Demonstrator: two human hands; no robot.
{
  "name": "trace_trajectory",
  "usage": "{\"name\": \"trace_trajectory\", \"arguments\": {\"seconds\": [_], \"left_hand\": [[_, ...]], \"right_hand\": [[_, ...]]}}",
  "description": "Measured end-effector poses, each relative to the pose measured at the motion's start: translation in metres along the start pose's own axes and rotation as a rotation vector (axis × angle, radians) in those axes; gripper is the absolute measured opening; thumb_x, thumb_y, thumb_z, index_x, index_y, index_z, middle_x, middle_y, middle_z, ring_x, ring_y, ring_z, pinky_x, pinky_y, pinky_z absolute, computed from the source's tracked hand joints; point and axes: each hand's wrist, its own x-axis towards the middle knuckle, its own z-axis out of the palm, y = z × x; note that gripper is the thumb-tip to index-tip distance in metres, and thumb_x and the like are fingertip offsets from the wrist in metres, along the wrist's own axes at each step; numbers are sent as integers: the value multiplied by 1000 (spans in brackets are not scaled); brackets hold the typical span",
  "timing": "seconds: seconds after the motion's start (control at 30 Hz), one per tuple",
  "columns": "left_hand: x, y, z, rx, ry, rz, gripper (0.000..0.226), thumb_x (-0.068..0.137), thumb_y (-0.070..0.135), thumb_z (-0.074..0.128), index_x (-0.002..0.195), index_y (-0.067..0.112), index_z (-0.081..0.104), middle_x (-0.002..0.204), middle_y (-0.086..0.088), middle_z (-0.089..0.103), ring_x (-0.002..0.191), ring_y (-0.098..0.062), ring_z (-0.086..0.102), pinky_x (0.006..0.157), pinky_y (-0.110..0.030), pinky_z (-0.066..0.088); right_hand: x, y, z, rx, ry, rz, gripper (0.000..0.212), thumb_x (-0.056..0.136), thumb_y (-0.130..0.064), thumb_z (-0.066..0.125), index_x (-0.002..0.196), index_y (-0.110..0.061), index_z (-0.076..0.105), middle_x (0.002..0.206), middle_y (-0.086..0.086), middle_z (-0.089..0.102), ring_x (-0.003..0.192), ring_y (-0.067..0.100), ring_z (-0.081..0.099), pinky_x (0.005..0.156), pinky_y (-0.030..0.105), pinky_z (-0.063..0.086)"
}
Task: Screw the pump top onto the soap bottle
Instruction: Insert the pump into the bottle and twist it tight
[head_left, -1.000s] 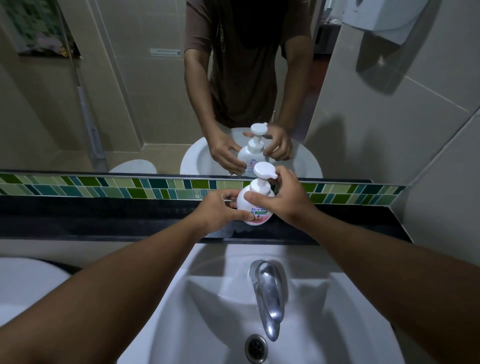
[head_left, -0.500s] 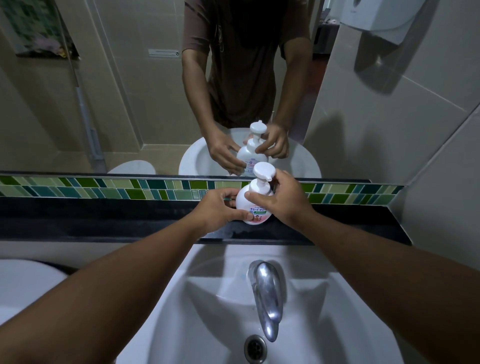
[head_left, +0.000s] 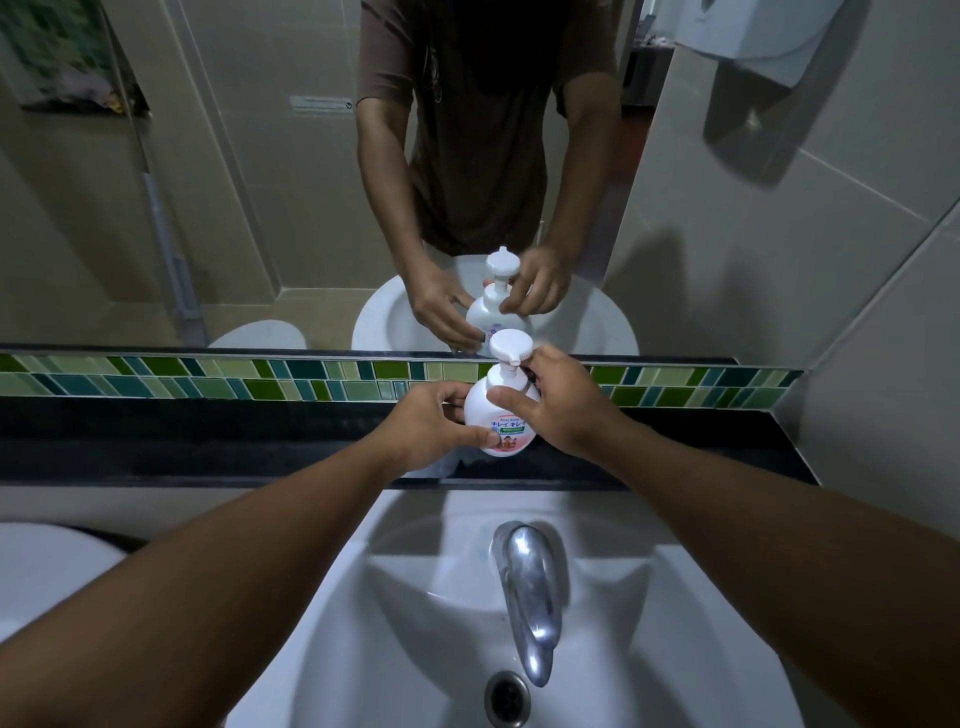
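A white soap bottle (head_left: 491, 415) with a pink and green label stands on the black ledge (head_left: 208, 441) behind the sink. Its white pump top (head_left: 510, 347) sits on the bottle's neck, nozzle turned toward me. My left hand (head_left: 426, 426) grips the bottle's lower body from the left. My right hand (head_left: 558, 400) wraps the collar of the pump top from the right, thumb across the bottle's shoulder. The mirror (head_left: 311, 156) above repeats both hands and the bottle.
A white sink (head_left: 395, 623) with a chrome tap (head_left: 530, 592) and drain (head_left: 506, 699) lies below my arms. A green tile strip (head_left: 208, 379) runs along the wall. A white dispenser (head_left: 748, 36) hangs top right; a second basin's edge (head_left: 47, 566) shows at left.
My right hand has turned around the pump's collar, its thumb sliding across the bottle's shoulder, and the pump's nozzle has rotated toward me. The left hand stays on the bottle.
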Motion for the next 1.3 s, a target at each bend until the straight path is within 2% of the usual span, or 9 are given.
{"name": "trace_trajectory", "arguments": {"seconds": [0.17, 0.27, 0.43, 0.67, 0.77, 0.87, 1.0, 1.13, 1.3], "left_hand": [[-2, -2, 4, 71, 34, 16, 48, 71, 12, 98, 114, 9, 78, 100, -3, 85, 93, -17, 81, 80, -25, 64], [-1, -5, 4, 114, 67, 13, 52, 68, 16, 100, 114, 11, 77, 99, -1, 85, 92, -16, 81, 84, -31, 65], [-4, -9, 8, 219, 131, 41, 53, 65, 21, 102, 111, 16, 78, 95, 4, 83, 79, 1, 76, 69, -11, 56], [-3, -20, 4, 221, 105, 45, 58, 63, 22, 103, 115, 15, 77, 101, 4, 83, 91, -8, 79, 79, -19, 59], [0, -26, 0, 175, 109, 34, 55, 66, 17, 101, 116, 13, 76, 99, 2, 84, 93, -11, 80, 77, -15, 57], [4, -31, -3, 151, 72, 14, 55, 68, 14, 100, 118, 13, 75, 100, 1, 84, 94, -12, 80, 87, -26, 62], [6, -39, 2, 163, 39, 12, 56, 66, 15, 101, 117, 16, 78, 102, 2, 84, 97, -12, 80, 98, -43, 62], [6, -40, 9, 174, 64, 50, 58, 65, 17, 101, 118, 17, 79, 103, 4, 84, 96, -10, 80, 96, -43, 63], [8, -42, 9, 186, 63, 61, 62, 66, 18, 101, 123, 16, 77, 107, 4, 84, 99, -9, 80, 97, -43, 63]], "right_hand": [[-3, -1, 14, -115, 83, 57, 59, 85, -58, 62, 119, -11, 66, 109, 12, 63, 105, 29, 59, 93, 47, 49], [-6, 0, 27, -113, 143, 97, 56, 87, -52, 69, 118, -5, 66, 109, 17, 62, 105, 35, 58, 93, 46, 48], [-10, -2, 43, -76, 213, 147, 47, 89, -43, 72, 115, -4, 66, 108, 17, 61, 107, 35, 56, 90, 42, 46], [-15, -1, 47, -98, 261, 156, 47, 81, -55, 75, 99, -13, 64, 98, 6, 61, 94, 28, 59, 77, 39, 48], [-13, -1, 42, -47, 210, 107, 53, 76, -62, 71, 107, -19, 65, 100, 1, 58, 95, 26, 60, 82, 41, 51], [-11, 1, 42, 7, 157, 57, 53, 81, -53, 67, 121, -18, 67, 102, 2, 57, 96, 26, 61, 88, 44, 52], [-8, 14, 45, 26, 76, 54, 45, 86, -41, 69, 117, -8, 67, 102, 10, 56, 96, 29, 59, 90, 48, 50], [-9, 21, 48, 21, 43, 67, 44, 89, -39, 71, 117, -5, 64, 105, 11, 54, 99, 29, 57, 92, 46, 47], [-10, 21, 54, 35, 133, 93, 48, 86, -43, 71, 110, -2, 65, 99, 10, 55, 95, 31, 58, 87, 46, 50]]}}
